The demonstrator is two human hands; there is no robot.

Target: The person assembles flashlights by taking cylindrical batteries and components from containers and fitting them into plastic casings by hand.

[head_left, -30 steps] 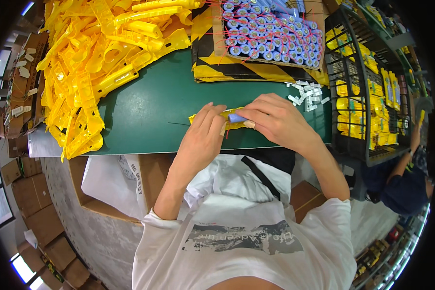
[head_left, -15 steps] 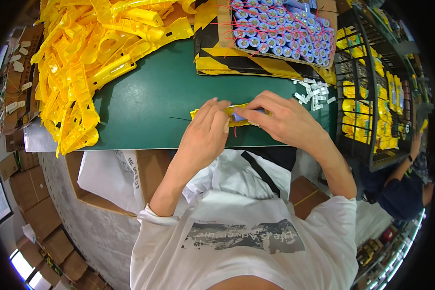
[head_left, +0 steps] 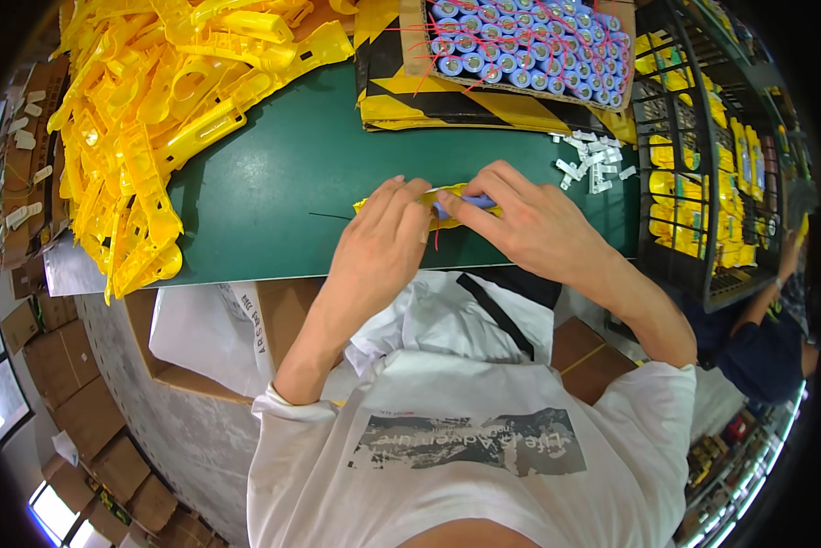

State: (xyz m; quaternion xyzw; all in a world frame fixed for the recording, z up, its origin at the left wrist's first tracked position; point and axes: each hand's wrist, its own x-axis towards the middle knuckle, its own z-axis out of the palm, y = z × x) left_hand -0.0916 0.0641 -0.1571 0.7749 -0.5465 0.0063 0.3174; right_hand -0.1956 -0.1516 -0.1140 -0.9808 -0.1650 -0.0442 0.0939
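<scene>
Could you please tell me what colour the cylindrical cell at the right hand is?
The cylindrical cell is light purplish-blue, seen best in the head view.

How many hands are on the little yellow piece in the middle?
2. The left hand is at the left part of the yellow piece; the right hand is at its right part, by a blue cell. No others show there.

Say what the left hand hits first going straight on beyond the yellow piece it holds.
The left hand would likely meet the striped board, across the green table; height is unclear.
</scene>
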